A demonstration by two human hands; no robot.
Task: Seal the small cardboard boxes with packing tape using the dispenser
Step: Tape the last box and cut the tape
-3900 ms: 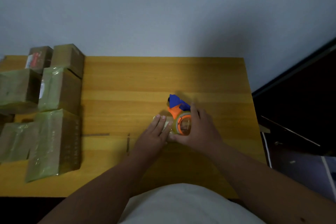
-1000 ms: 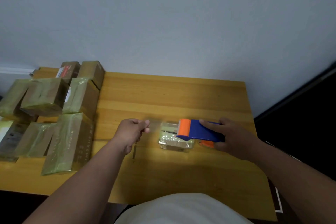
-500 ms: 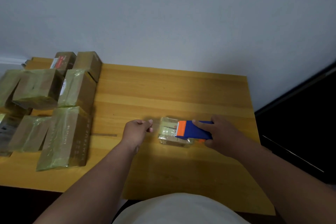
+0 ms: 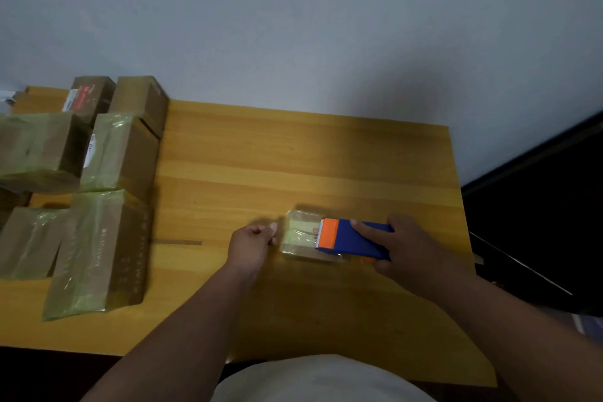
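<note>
1. The right hand (image 4: 411, 248) has its grip clamped on the blue and orange tape dispenser (image 4: 350, 238), forefinger lying along its top.
2. The dispenser's orange end rests on the small box (image 4: 301, 237), which sits on the table (image 4: 293, 157).
3. Just left of the box, the left hand (image 4: 251, 246) has its grip curled together in a pinch; whether it holds tape, I cannot tell.
4. Well to the left of both hands stand taped boxes (image 4: 98, 251).

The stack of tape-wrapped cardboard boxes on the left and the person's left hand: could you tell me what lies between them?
In the head view, only bare wooden table with a dark slot in it.
</note>
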